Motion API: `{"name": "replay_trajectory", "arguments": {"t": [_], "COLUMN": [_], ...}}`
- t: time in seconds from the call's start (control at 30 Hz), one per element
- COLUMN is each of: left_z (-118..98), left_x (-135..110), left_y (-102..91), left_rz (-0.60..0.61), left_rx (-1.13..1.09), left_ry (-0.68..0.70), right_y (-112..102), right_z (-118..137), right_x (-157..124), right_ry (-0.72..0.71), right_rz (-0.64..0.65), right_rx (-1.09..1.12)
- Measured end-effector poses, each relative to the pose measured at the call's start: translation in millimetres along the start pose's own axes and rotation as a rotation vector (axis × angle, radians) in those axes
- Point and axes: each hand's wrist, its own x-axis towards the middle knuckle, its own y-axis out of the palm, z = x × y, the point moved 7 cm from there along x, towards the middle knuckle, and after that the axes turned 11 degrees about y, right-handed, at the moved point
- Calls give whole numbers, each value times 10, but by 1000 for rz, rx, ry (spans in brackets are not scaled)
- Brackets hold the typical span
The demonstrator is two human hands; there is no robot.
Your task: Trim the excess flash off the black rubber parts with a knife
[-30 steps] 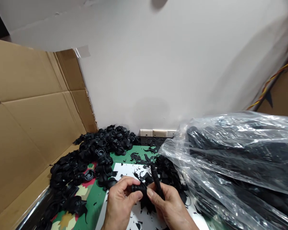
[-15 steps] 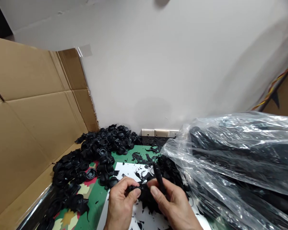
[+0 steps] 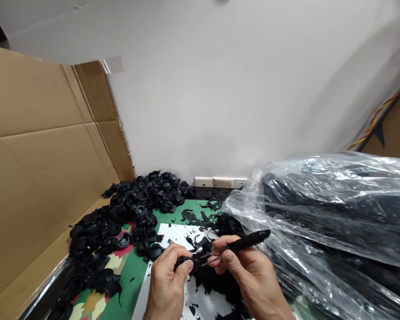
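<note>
Holding a small black rubber part (image 3: 195,266) at the lower centre of the frame, pinched between thumb and forefinger of the left hand (image 3: 167,279), remaining fingers curled in behind. Covering some of that part with the thumb, so cannot make out its whole shape. Just to the right, grasping tweezers (image 3: 248,241) in the right hand (image 3: 255,273), gripped between thumb and fingers, dark handle slanting up to the right, two thin metal prongs aimed left at the rubber part. Cannot tell contact from a narrow gap at the prong tips. Have, below both hands, a white sheet (image 3: 171,232) littered with black scraps (image 3: 216,286), thickest as a dark mound below and right of the pinched part. Can see, beyond the sheet's far edge, a green mat (image 3: 190,206), also speckled with torn bits. Have a big curving heap of black ribbed pieces (image 3: 133,209) from the centre down to the lower left, partly over a patterned surface (image 3: 93,304) of red, yellow and green. See creased cardboard (image 3: 43,133) upright along the left side, and a wrinkled clear plastic bag (image 3: 320,200) with dark contents across the lower right. Can also pick out white sockets (image 3: 223,182) low on the pale wall (image 3: 203,89), plus a twisted yellow-and-red cord (image 3: 380,113) near the upper right.
</note>
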Motion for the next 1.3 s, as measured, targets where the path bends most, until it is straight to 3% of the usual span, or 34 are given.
{"name": "replay_trajectory", "arguments": {"t": [0.13,0.37,0.67,0.73,0.9,1.0,1.13,1.3], "left_z": [0,-41,-70,-63,-42,-50,-37,-36], "left_x": [-12,-13,-9,-17,-40,-51,-43,-26], "left_y": [24,61,54,53,88,117,90,63], "left_rz": [32,67,66,64,69,80,31,7], "left_rx": [19,39,59,66,46,5,-37,-49], "left_ry": [29,74,98,89,70,68,28,16], "right_y": [31,56,69,85,211,173,-107,-251], "right_z": [44,-4,3,39,253,379,397,154], "right_x": [-63,-52,-50,-93,-305,-315,-158,-29], "right_ry": [-66,-169,-233,-328,-768,-877,-703,-366], "right_rz": [-45,44,25,-13,-93,-181,-323,-295], "right_rx": [8,-104,-243,-305,-487,-586,-504,-343]}}
